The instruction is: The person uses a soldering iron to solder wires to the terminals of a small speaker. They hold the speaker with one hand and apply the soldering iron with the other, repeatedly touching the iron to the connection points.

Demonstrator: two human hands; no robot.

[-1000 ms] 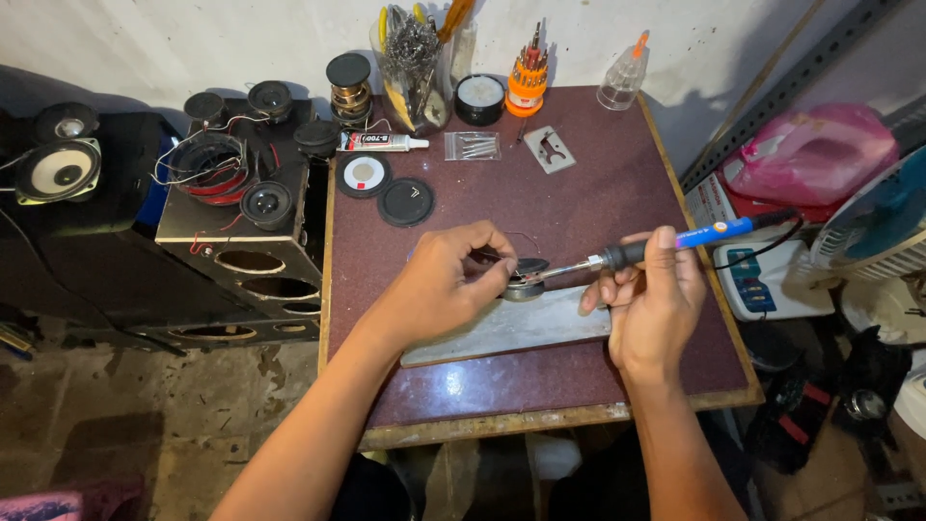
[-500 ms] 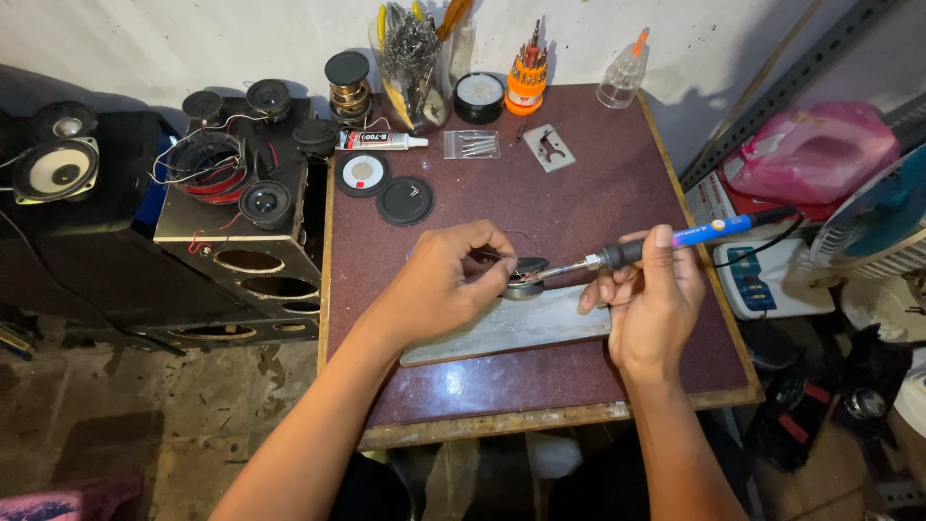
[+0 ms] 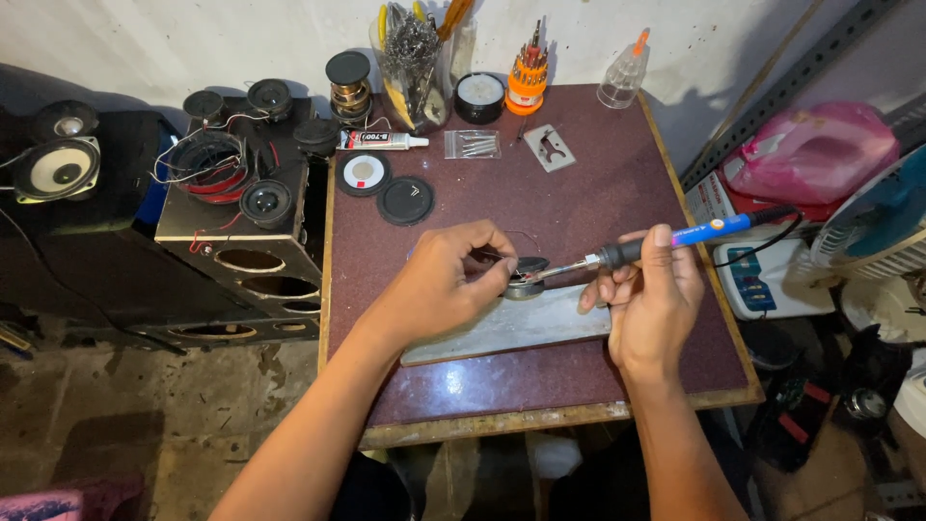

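Observation:
My left hand pinches a small round speaker that rests on a grey slab lying on the maroon tabletop. A thin wire loops from the speaker toward my fingers. My right hand grips a blue-handled soldering iron. Its metal tip touches the speaker's edge, and its black cord trails off to the right.
Two round speaker discs, a glue tube, a bag of screws and a metal bracket lie further back. Jars of tools and a screwdriver set stand by the wall. A speaker cabinet sits left.

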